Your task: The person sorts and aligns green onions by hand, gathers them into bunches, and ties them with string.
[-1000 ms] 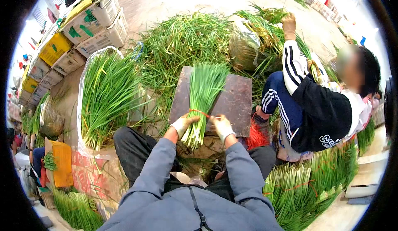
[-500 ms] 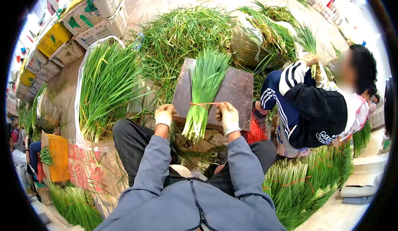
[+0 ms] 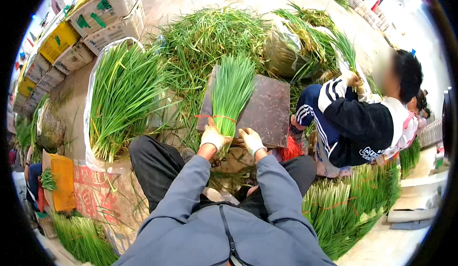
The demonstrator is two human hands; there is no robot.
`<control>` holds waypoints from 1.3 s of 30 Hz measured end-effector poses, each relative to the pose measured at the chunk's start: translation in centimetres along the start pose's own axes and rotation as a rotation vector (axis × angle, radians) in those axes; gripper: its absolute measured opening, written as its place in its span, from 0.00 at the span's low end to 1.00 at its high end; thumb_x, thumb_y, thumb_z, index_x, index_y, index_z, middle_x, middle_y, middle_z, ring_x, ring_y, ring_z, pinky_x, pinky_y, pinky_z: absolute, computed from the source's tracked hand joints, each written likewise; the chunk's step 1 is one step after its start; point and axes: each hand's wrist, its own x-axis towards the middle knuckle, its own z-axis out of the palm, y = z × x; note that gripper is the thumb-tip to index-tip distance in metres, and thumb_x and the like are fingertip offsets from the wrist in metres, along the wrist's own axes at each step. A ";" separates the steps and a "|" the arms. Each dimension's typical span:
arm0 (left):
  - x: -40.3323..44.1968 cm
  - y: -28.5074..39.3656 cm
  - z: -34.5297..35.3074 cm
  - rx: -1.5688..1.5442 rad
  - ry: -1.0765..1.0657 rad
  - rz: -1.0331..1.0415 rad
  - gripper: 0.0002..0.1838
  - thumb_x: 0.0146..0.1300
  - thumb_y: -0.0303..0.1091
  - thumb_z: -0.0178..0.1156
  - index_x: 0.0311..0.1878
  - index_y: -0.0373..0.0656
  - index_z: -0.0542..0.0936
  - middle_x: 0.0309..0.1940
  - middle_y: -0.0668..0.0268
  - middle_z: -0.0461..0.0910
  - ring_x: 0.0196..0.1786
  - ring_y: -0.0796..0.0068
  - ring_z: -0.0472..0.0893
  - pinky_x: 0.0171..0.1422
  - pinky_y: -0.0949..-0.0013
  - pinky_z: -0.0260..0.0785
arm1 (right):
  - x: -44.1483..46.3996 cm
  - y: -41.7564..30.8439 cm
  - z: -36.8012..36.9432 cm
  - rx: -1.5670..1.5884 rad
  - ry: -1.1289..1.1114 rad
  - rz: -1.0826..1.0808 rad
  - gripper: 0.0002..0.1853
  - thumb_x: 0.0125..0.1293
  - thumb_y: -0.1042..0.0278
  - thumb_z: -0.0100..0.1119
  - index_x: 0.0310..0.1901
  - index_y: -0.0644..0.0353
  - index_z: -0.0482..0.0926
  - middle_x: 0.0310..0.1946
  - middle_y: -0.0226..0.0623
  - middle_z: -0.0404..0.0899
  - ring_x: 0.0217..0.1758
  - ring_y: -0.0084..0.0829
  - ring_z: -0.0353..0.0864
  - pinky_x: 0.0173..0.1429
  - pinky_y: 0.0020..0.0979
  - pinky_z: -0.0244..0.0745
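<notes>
A bundle of chives (image 3: 232,89) lies on a dark flat-topped block (image 3: 267,106), its leaves pointing away from me and its pale ends toward me. A thin red tie (image 3: 224,117) goes round it near the pale end, with a loose end sticking out to the left. My gloved left hand (image 3: 213,136) is closed around the stalks just below the tie. My gloved right hand (image 3: 250,141) is beside the pale ends at the block's near edge, fingers loosely bent and apart, with nothing visible in them.
Loose chives (image 3: 124,99) fill a white-lined container on the left. A heap of leaves (image 3: 214,32) lies behind the block. At right sits a person (image 3: 362,127) holding chives, near red ties (image 3: 291,147) and tied bundles (image 3: 353,204). Crates (image 3: 107,15) are stacked at far left.
My right hand has let go of the red tie and moved down toward the stalk ends. My left hand has moved right and taken hold of the bundle, which has shifted slightly left.
</notes>
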 end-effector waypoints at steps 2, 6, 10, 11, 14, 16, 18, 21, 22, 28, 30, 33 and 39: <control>-0.7 -2.1 -0.9 -0.317 -0.012 0.123 0.63 0.42 0.49 0.80 0.76 0.35 0.51 0.62 0.49 0.75 0.63 0.56 0.77 0.69 0.64 0.69 | -1.4 -1.8 0.4 0.006 -0.005 0.023 0.29 0.74 0.54 0.57 0.68 0.65 0.67 0.59 0.49 0.78 0.49 0.40 0.85 0.52 0.39 0.80; -1.2 -2.9 -2.3 -0.617 -0.109 0.332 0.52 0.45 0.37 0.80 0.73 0.35 0.64 0.58 0.59 0.81 0.59 0.68 0.80 0.67 0.67 0.70 | -2.9 -5.1 1.7 0.096 0.019 0.013 0.28 0.76 0.52 0.54 0.67 0.65 0.68 0.59 0.47 0.78 0.55 0.37 0.81 0.58 0.39 0.78; -2.8 -2.7 -0.8 -1.094 -0.354 0.424 0.43 0.54 0.34 0.78 0.72 0.38 0.67 0.60 0.64 0.79 0.61 0.71 0.78 0.69 0.67 0.67 | -5.2 -8.7 2.5 0.726 -0.163 -0.074 0.30 0.74 0.46 0.57 0.66 0.62 0.71 0.59 0.39 0.79 0.59 0.32 0.79 0.64 0.34 0.74; -2.9 -2.7 -1.0 -1.093 -0.356 0.418 0.43 0.54 0.34 0.78 0.72 0.38 0.67 0.60 0.64 0.79 0.61 0.71 0.78 0.69 0.67 0.67 | -5.0 -8.7 2.3 0.673 -0.176 -0.113 0.31 0.73 0.48 0.61 0.67 0.62 0.71 0.59 0.38 0.79 0.59 0.32 0.78 0.66 0.33 0.72; -3.1 -2.4 -1.3 -1.026 -0.322 0.441 0.47 0.54 0.31 0.76 0.75 0.39 0.61 0.65 0.62 0.75 0.66 0.69 0.74 0.73 0.66 0.64 | -4.5 -8.6 2.7 0.405 0.041 -0.252 0.24 0.73 0.58 0.54 0.62 0.67 0.72 0.53 0.46 0.81 0.54 0.38 0.81 0.60 0.38 0.74; -3.8 -1.0 -2.8 -1.029 -0.224 0.604 0.54 0.53 0.33 0.77 0.78 0.42 0.55 0.70 0.60 0.70 0.69 0.68 0.71 0.75 0.65 0.62 | -4.9 -10.0 2.2 0.249 0.167 -0.368 0.23 0.69 0.62 0.59 0.61 0.65 0.73 0.50 0.46 0.82 0.53 0.39 0.82 0.58 0.37 0.75; -3.0 -0.3 -3.0 -0.861 -0.142 0.634 0.62 0.48 0.33 0.79 0.80 0.43 0.47 0.73 0.55 0.66 0.72 0.64 0.68 0.77 0.63 0.61 | -7.1 -13.3 0.8 0.359 0.093 -0.384 0.25 0.62 0.69 0.65 0.61 0.63 0.73 0.51 0.46 0.82 0.55 0.39 0.82 0.57 0.37 0.78; -3.5 2.1 -7.2 -0.586 0.035 0.787 0.71 0.42 0.43 0.82 0.81 0.40 0.41 0.74 0.43 0.61 0.76 0.53 0.64 0.79 0.60 0.58 | -8.8 -17.7 -1.8 0.161 0.114 -0.553 0.32 0.53 0.74 0.71 0.62 0.64 0.71 0.52 0.45 0.81 0.57 0.38 0.81 0.58 0.38 0.80; -3.7 3.3 -8.4 -0.321 0.244 0.862 0.73 0.41 0.43 0.83 0.81 0.39 0.38 0.74 0.40 0.60 0.76 0.51 0.64 0.78 0.59 0.59 | -8.3 -18.0 -2.4 0.292 0.071 -0.576 0.35 0.51 0.74 0.72 0.62 0.65 0.70 0.54 0.45 0.81 0.57 0.39 0.81 0.59 0.37 0.80; 1.1 3.7 -7.6 -0.630 -0.103 0.944 0.61 0.54 0.47 0.75 0.81 0.39 0.44 0.76 0.47 0.59 0.76 0.55 0.64 0.79 0.58 0.56 | -5.3 -15.7 -4.8 -0.172 -0.124 -0.759 0.32 0.65 0.59 0.66 0.66 0.65 0.68 0.64 0.42 0.76 0.64 0.41 0.76 0.72 0.38 0.67; 3.9 0.9 -4.3 -0.570 -0.276 0.780 0.57 0.56 0.45 0.72 0.80 0.40 0.46 0.76 0.48 0.60 0.76 0.56 0.64 0.78 0.58 0.56 | -5.5 -14.4 -4.0 -0.188 -0.123 -0.625 0.32 0.66 0.58 0.65 0.66 0.65 0.68 0.64 0.42 0.75 0.65 0.41 0.75 0.72 0.38 0.66; 5.9 -1.9 -0.7 -0.654 -0.453 0.614 0.50 0.60 0.42 0.67 0.79 0.40 0.50 0.75 0.50 0.62 0.76 0.57 0.65 0.78 0.58 0.57 | -5.9 -12.4 -3.3 -0.142 -0.107 -0.489 0.31 0.67 0.58 0.63 0.67 0.65 0.68 0.65 0.42 0.74 0.65 0.40 0.74 0.73 0.38 0.66; 6.4 -0.8 1.9 -1.212 -0.631 0.349 0.37 0.67 0.36 0.58 0.77 0.41 0.58 0.74 0.53 0.65 0.75 0.60 0.66 0.78 0.58 0.58 | -5.7 -12.2 -3.7 -0.101 -0.100 -0.466 0.29 0.70 0.56 0.59 0.67 0.65 0.68 0.66 0.42 0.73 0.67 0.40 0.72 0.73 0.38 0.65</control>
